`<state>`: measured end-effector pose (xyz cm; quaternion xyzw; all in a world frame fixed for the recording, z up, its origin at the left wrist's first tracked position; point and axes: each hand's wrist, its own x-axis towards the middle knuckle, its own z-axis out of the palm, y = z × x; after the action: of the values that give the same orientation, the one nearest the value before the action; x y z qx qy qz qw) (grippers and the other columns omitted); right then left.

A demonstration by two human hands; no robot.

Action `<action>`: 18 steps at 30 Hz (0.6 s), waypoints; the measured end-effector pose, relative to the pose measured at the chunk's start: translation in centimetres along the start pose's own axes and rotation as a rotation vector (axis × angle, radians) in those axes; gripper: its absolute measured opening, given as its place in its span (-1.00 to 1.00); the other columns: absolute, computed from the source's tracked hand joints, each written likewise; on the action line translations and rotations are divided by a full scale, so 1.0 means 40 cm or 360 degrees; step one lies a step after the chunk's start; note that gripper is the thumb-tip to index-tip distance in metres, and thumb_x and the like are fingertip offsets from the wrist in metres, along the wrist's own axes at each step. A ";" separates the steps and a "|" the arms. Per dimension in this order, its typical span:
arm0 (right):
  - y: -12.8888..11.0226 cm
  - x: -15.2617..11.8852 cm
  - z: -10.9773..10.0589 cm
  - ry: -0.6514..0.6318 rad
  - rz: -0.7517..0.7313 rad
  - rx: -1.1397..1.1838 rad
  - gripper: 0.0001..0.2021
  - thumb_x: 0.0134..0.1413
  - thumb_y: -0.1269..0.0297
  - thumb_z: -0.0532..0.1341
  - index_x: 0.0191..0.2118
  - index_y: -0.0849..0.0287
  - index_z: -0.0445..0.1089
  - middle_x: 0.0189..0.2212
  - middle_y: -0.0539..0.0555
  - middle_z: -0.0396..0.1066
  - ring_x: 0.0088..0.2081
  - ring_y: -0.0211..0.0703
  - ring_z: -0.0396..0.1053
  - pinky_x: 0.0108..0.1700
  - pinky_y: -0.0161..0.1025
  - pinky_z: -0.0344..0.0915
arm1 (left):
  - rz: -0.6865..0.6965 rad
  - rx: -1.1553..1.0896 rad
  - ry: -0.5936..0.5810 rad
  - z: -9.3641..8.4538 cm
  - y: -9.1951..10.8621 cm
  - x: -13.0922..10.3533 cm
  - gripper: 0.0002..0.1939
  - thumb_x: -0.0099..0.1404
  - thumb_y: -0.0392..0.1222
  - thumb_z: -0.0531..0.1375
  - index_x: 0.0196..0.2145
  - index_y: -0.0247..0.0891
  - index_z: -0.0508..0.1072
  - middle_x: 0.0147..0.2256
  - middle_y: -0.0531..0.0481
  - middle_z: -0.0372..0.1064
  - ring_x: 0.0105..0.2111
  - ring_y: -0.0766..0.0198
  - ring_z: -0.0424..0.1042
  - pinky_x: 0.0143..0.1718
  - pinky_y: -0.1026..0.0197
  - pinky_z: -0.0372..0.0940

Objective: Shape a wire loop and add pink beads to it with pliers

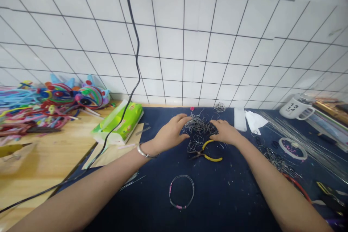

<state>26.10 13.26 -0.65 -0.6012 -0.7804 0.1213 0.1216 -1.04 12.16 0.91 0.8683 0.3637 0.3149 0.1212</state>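
A tangled heap of thin wire (199, 124) lies on the dark blue mat near the wall. My left hand (174, 131) is at its left side, thumb and fingers apart and curved toward it. At the heap's right side is my right hand (223, 132), also open, its fingertips at the wire's edge. Just below the heap, yellow-handled pliers (212, 152) rest with their handles spread, beside looser wire loops (194, 145). Closer to me lies a round wire loop with pink beads (193, 192), touched by neither hand.
A green tissue pack (129, 119) and a black cable (138, 43) are at left, with colourful pipe-cleaner crafts (61, 94) beyond. On the right are long straight wires (304, 139), a round bead dish (303, 156), a white mug (295, 107) and wire pieces (277, 161).
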 end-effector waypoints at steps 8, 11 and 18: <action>-0.058 0.001 0.010 0.0196 -0.0086 0.0167 -0.88 -0.09 0.39 0.14 -0.34 0.15 0.34 -0.37 0.05 0.33 -0.30 -0.17 0.30 -0.25 -0.25 0.19 | -0.0264 -0.0220 0.0110 0.074 -0.029 0.102 -0.79 0.02 -0.28 0.22 -0.32 -0.21 0.40 -0.34 0.00 0.36 -0.32 0.22 0.35 -0.27 0.18 0.25; -0.065 -0.003 -0.016 0.0285 -0.0089 0.0296 -0.83 0.02 0.29 0.05 -0.26 0.12 0.32 -0.38 0.02 0.35 -0.37 -0.22 0.32 -0.30 -0.25 0.23 | -0.0389 -0.0258 0.0257 0.055 -0.042 0.100 -0.96 0.08 -0.25 0.16 -0.44 -0.24 0.37 -0.48 0.06 0.34 -0.45 0.29 0.32 -0.40 0.25 0.20; -0.082 -0.016 -0.066 0.0338 -0.0101 0.0293 -0.64 -0.01 0.21 0.11 -0.04 0.08 0.24 -0.15 0.12 0.30 -0.24 -0.13 0.32 -0.23 -0.16 0.25 | -0.0563 -0.0447 0.0585 0.004 -0.054 0.080 -0.92 0.11 -0.21 0.15 -0.42 -0.26 0.35 -0.59 0.12 0.26 -0.60 0.39 0.21 -0.54 0.33 0.12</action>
<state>24.18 11.94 2.91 -0.5720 -0.7673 0.1242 0.2620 -0.40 15.95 1.31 0.6945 0.4782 0.4881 0.2254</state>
